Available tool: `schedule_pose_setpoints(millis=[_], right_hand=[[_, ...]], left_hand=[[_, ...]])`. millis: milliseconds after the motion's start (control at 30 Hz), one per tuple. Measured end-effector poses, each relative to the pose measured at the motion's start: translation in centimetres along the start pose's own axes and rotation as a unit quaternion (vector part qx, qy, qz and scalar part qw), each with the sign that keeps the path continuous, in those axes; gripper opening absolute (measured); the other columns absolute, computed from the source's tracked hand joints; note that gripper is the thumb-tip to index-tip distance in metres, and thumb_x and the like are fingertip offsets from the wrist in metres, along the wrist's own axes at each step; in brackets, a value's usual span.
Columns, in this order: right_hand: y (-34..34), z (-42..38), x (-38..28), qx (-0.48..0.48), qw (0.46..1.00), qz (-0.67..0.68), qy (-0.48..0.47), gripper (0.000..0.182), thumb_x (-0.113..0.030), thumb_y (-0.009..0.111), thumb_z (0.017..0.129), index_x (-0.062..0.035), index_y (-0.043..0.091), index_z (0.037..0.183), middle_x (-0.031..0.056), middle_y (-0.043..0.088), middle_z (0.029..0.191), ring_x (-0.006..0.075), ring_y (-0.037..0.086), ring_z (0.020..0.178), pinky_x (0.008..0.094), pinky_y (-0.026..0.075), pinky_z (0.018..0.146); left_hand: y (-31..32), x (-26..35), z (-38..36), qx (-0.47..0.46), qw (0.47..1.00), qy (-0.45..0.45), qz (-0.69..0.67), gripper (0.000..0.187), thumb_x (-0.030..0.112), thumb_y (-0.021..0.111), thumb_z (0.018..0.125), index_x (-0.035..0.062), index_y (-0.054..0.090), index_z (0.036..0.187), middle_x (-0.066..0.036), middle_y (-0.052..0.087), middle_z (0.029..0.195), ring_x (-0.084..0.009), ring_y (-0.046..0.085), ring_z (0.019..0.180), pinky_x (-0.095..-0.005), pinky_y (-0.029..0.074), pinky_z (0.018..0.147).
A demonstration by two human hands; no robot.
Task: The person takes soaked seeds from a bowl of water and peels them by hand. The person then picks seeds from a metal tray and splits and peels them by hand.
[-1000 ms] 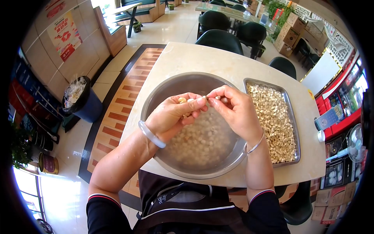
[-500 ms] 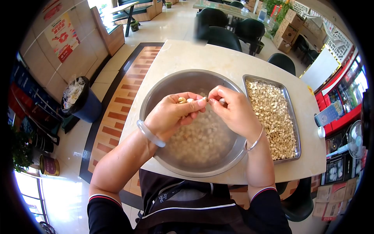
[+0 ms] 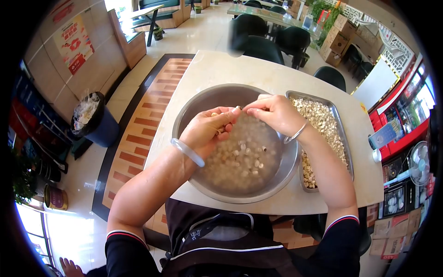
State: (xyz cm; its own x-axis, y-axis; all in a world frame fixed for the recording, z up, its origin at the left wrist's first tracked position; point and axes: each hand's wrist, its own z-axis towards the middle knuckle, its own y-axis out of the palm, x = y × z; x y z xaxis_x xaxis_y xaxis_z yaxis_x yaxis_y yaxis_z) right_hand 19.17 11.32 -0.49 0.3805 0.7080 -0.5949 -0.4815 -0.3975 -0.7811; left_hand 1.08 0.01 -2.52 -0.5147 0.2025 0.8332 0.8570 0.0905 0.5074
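A wide metal basin [image 3: 276, 187] holds cloudy water with many pale lotus seeds [image 3: 244, 159] in it, some floating with dark tips. Over the basin, my left hand [image 3: 210, 127] is closed around several lotus seeds, and one shows at its thumb and fingertip. My right hand [image 3: 272, 113] has its fingertips pinched close to that seed; whatever lies between them is too small to make out. Beside the basin, a metal tray [image 3: 349, 152] is spread with pale seed pieces [image 3: 318, 120]; my right forearm passes over part of it.
The basin and tray stand on a cream table [image 3: 221, 64]. Dark chairs [image 3: 263, 48] are behind it. A blue bin [image 3: 104, 127] full of waste stands at left. A small white container [image 3: 376, 155] sits at the table's right edge. Another person's hand [image 3: 71, 267] shows at lower left.
My right hand has turned and its forearm has swung out over the tray. Lighter seeds now show on the water's surface. Another person's hand has come into view at lower left.
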Motion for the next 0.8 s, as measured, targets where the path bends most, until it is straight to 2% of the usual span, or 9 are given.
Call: schedule_pose_setpoints(millis=[67,100,300,600,700,800], right_hand=[[0.2,-0.3,-0.4,0.060,0.989,0.135,0.001,0.018,-0.019,0.067,0.086,-0.0053,0.074,0.095,0.0101,0.069,0.084,0.0178,0.065,0.075,0.0290,0.050,0.070],[-0.1,-0.6,-1.9,0.056,0.991,0.115,0.045,0.018,-0.016,0.070,0.085,-0.0027,0.073,0.096,0.0068,0.067,0.084,0.0109,0.060,0.071,0.0237,0.047,0.066],[-0.4,-1.1,-3.4,0.088,0.995,0.045,0.009,0.016,-0.017,0.070,0.084,-0.0038,0.074,0.092,0.0074,0.065,0.077,0.0130,0.060,0.065,0.0258,0.048,0.063],[-0.1,-0.8,-2.7,0.079,0.994,0.076,-0.010,0.014,-0.014,0.069,0.080,-0.0036,0.073,0.088,0.0083,0.065,0.074,0.0141,0.060,0.064,0.0269,0.048,0.061],[0.0,-0.5,-2.2,0.041,0.991,0.114,0.061,0.014,-0.016,0.066,0.080,-0.0039,0.071,0.086,0.0102,0.067,0.077,0.0195,0.063,0.065,0.0303,0.050,0.062],[1.6,1.2,1.1,0.049,0.995,-0.089,-0.008,0.017,-0.020,0.066,0.083,-0.0044,0.070,0.088,0.0077,0.066,0.078,0.0193,0.061,0.067,0.0318,0.049,0.064]], left_hand=[[0.2,0.1,0.0,0.001,1.000,0.001,-0.010,0.020,0.017,0.067,0.091,0.0040,0.058,0.103,0.002,0.055,0.082,-0.0029,0.049,0.068,-0.0149,0.036,0.052],[0.2,0.1,-0.1,0.003,1.000,-0.001,-0.014,0.020,0.017,0.067,0.091,0.0041,0.058,0.103,0.002,0.055,0.083,-0.0028,0.049,0.068,-0.0148,0.036,0.052],[-0.2,0.0,-0.1,-0.001,1.000,0.007,0.003,0.020,0.016,0.069,0.090,0.0031,0.058,0.101,0.000,0.057,0.081,-0.0031,0.049,0.066,-0.0155,0.035,0.051],[0.1,0.2,-0.4,0.001,0.997,0.023,0.078,0.018,0.015,0.070,0.089,0.0023,0.061,0.099,0.001,0.057,0.080,-0.0029,0.047,0.063,-0.0159,0.033,0.050],[0.5,0.3,-0.5,-0.007,0.998,0.021,0.056,0.017,0.015,0.067,0.091,0.0019,0.062,0.101,0.001,0.057,0.080,-0.0029,0.046,0.063,-0.0161,0.033,0.050],[0.3,0.3,-0.4,-0.049,0.998,0.030,-0.017,0.017,0.015,0.063,0.094,0.0015,0.062,0.104,0.000,0.057,0.082,-0.0030,0.047,0.065,-0.0158,0.033,0.050]])
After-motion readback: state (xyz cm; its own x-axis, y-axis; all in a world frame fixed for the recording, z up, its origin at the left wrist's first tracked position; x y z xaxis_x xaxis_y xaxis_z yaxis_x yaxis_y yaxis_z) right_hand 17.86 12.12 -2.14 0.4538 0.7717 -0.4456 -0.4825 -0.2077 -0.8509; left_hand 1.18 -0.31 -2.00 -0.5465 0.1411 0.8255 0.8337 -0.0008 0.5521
